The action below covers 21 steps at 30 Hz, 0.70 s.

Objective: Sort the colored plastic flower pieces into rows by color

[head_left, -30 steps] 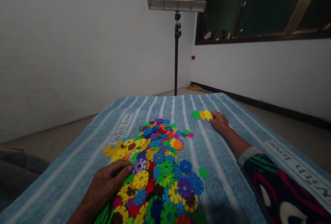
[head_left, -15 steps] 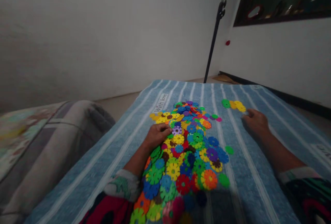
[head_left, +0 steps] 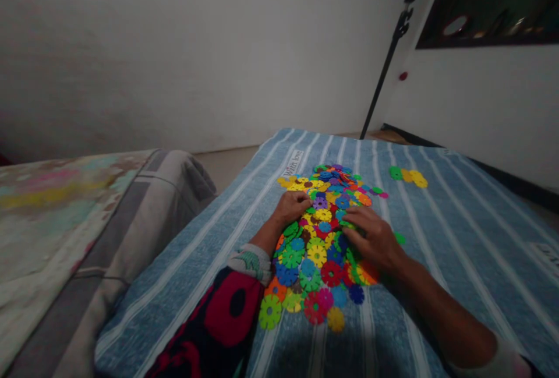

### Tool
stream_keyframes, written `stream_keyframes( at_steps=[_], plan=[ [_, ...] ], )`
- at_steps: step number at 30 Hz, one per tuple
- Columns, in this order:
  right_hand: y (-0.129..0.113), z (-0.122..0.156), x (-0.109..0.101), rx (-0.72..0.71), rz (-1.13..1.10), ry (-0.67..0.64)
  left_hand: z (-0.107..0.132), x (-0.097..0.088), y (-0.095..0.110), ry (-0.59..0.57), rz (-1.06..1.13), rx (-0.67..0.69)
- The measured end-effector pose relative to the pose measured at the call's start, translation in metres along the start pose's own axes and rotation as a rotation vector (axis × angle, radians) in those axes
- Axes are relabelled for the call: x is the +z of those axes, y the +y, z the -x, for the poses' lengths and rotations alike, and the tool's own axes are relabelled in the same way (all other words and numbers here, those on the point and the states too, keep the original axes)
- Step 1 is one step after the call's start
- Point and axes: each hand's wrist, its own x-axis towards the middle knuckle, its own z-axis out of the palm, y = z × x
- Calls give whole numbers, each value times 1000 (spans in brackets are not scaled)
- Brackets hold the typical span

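A heap of flat, flower-shaped plastic discs in many colours point(head_left: 321, 238) lies on a blue striped cloth point(head_left: 437, 238). My left hand point(head_left: 292, 207) rests on the heap's left edge with its fingers curled against the discs. My right hand point(head_left: 371, 238) lies flat on the right side of the heap, fingers stretched out over the discs. A short joined row of a green, an orange and a yellow disc point(head_left: 408, 176) sits apart at the far right, away from both hands.
A folded grey and patterned blanket point(head_left: 109, 232) lies to the left of the cloth. A black light stand point(head_left: 388, 69) rises behind the cloth by the white wall. A dark window frame point(head_left: 493, 23) is at the upper right.
My right hand has left the joined row and come back onto the heap's right side. The view has swung left, bringing the blanket in. My left hand stays on the heap.
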Motion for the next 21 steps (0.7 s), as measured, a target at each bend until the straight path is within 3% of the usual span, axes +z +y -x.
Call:
stream_keyframes(
  at_steps=[4, 7, 21],
  plan=[
    [-31, -2, 8, -105, 54, -144, 0, 1, -2, 10, -20, 21],
    [-40, -3, 11, -136, 91, -242, -1, 1, -4, 16, -38, 24],
    [-9, -4, -9, 60, -36, -247, -4, 1, -4, 11, -11, 9]
  ],
)
